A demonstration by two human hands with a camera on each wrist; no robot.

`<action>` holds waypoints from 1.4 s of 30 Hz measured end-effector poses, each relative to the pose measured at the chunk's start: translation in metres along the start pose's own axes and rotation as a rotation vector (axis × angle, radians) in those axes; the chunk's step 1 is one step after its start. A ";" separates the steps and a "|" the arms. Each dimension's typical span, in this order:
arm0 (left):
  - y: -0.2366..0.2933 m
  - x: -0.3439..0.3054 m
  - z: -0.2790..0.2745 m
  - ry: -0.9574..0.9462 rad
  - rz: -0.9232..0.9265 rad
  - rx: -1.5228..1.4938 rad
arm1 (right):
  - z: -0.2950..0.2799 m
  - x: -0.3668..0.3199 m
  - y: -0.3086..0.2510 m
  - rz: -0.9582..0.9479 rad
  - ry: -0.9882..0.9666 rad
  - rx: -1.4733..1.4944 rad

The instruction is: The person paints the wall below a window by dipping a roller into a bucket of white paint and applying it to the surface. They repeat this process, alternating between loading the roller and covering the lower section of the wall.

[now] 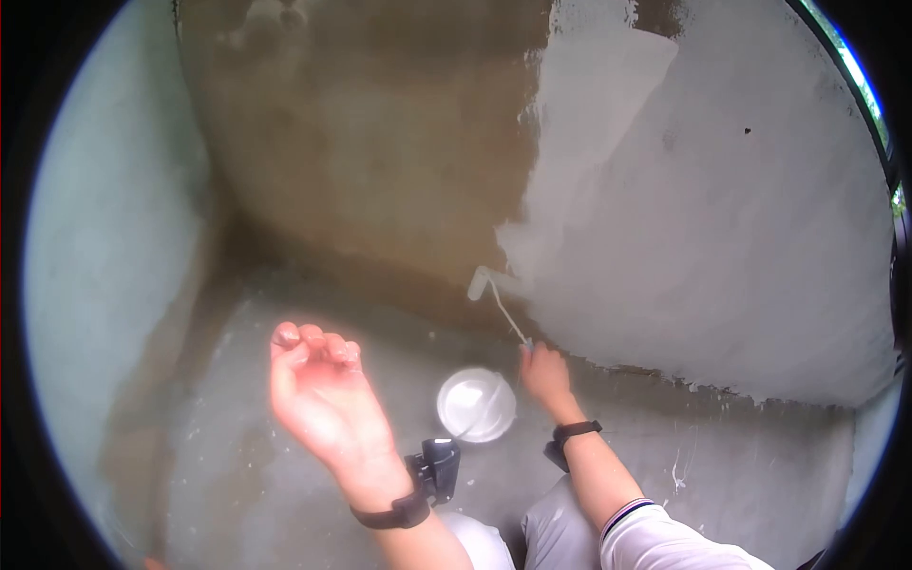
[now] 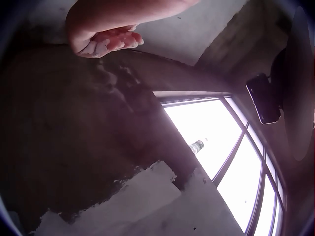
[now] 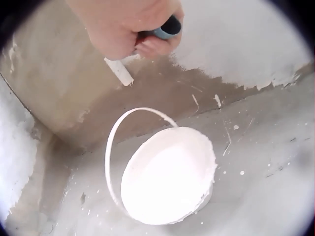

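My right hand [image 1: 548, 378] grips the handle of a small paint roller [image 1: 478, 284], whose white sleeve lies against the wall at the lower edge of the white paint. In the right wrist view the fingers of my right hand [image 3: 142, 29] wrap the blue-grey handle [image 3: 169, 28], and the roller sleeve [image 3: 119, 72] shows beyond them. My left hand [image 1: 332, 385] is raised palm up, fingers loosely curled, holding nothing; white smears mark its fingertips. The left wrist view shows this hand [image 2: 110, 42] too.
A white bucket [image 1: 477, 406] of white paint stands on the spattered floor [image 1: 313, 513] between my hands, its handle [image 3: 109, 157] raised to one side. The wall is brown on the left [image 1: 380, 142] and white on the right [image 1: 722, 218]. A bright window [image 2: 206, 132] shows in the left wrist view.
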State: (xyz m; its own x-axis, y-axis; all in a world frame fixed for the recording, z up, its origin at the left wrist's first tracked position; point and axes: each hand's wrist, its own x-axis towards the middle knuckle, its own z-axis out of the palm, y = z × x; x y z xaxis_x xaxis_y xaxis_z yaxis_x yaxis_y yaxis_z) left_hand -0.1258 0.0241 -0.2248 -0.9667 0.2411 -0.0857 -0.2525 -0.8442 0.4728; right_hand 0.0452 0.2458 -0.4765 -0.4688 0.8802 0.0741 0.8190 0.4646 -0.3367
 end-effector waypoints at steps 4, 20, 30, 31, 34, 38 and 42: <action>-0.020 0.003 -0.004 0.005 -0.053 -0.040 | -0.031 0.002 0.026 0.012 0.045 -0.151; -0.023 0.020 -0.002 -0.016 -0.055 0.079 | -0.017 0.023 -0.009 0.013 0.203 -0.125; -0.014 0.018 -0.005 -0.051 -0.005 0.084 | -0.036 0.020 0.007 0.070 0.139 -0.154; -0.020 0.017 -0.004 -0.061 -0.035 0.065 | -0.043 0.017 0.016 0.085 0.129 -0.175; -0.043 0.011 0.001 -0.079 -0.129 0.031 | -0.067 0.005 0.034 0.108 0.122 -0.236; -0.064 0.003 0.009 -0.082 -0.226 0.002 | -0.085 -0.003 0.052 0.138 0.094 -0.232; -0.059 -0.006 0.016 -0.102 -0.214 0.043 | -0.074 -0.002 0.044 0.137 0.087 -0.208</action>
State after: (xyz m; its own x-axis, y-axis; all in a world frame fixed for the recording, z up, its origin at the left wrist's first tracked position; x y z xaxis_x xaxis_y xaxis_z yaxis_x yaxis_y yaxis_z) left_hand -0.1049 0.0799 -0.2383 -0.8818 0.4608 -0.1001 -0.4466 -0.7481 0.4907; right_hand 0.1069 0.2718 -0.4217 -0.3261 0.9371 0.1246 0.9275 0.3427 -0.1497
